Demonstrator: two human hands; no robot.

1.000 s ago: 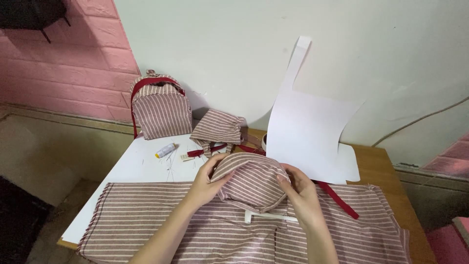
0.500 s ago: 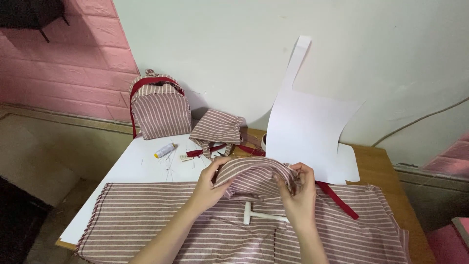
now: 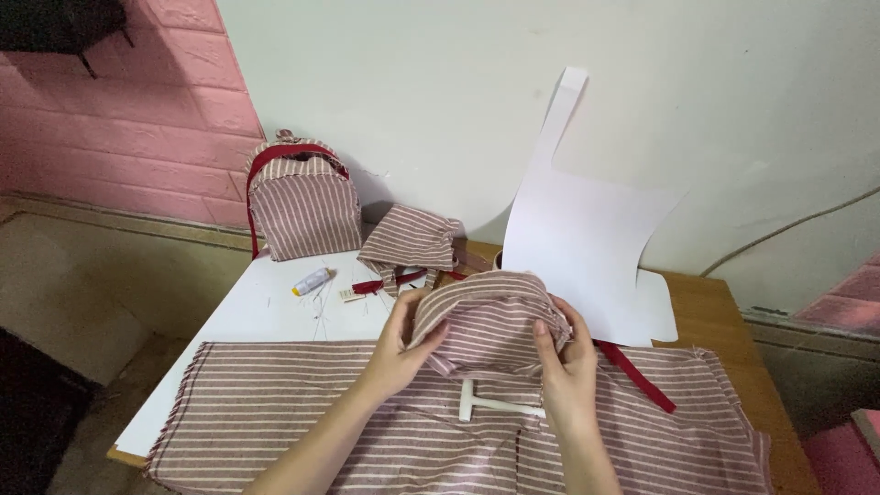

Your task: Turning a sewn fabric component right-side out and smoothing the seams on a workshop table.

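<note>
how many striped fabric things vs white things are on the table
Striped fabric: 4 – backpack, folded piece, pouch in both hands, flat cloth
White: 3 – paper pattern, T-shaped tool, thread spool
Total: 7

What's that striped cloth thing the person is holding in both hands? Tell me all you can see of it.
The striped fabric piece is a small rounded, pouch-like shape of dusty-red cloth with thin white stripes, apparently woven cotton. It is held just above the table, its stripes curving over a domed top. The left hand pinches its left edge, the right hand its right. Below it lie matching striped cloth and a white T-shaped tool.
</note>
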